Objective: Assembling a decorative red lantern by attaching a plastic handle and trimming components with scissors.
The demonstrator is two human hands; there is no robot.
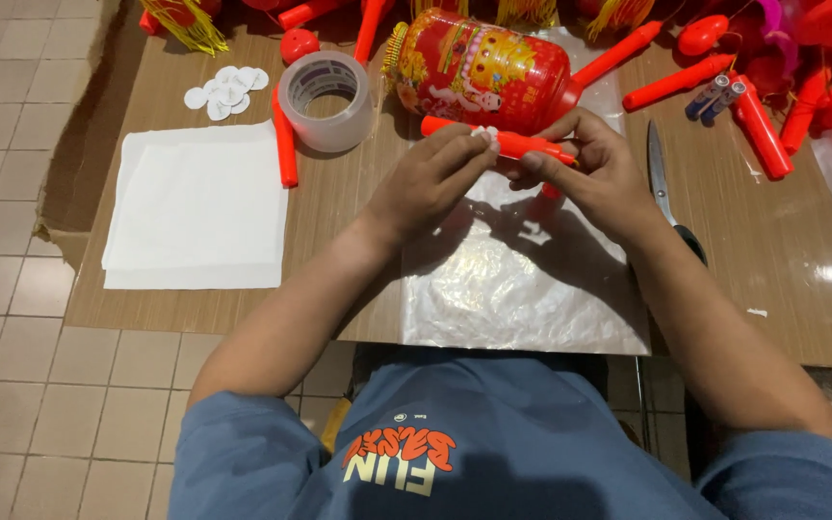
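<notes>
Both my hands hold a thin red plastic stick (522,145) level above a clear plastic sheet (522,279) on the brown table (339,202). My left hand (430,178) pinches the stick near its left end, with a small white piece at the fingertips. My right hand (599,173) grips its right part. Just behind the stick lies a red printed lantern (479,67) on its side.
A roll of clear tape (326,99) and a loose red stick (285,144) lie at the left, by a stack of white sheets (195,207) and small white round stickers (226,91). Scissors (662,178) lie at the right. More red sticks (761,130) and two batteries (715,96) crowd the far right.
</notes>
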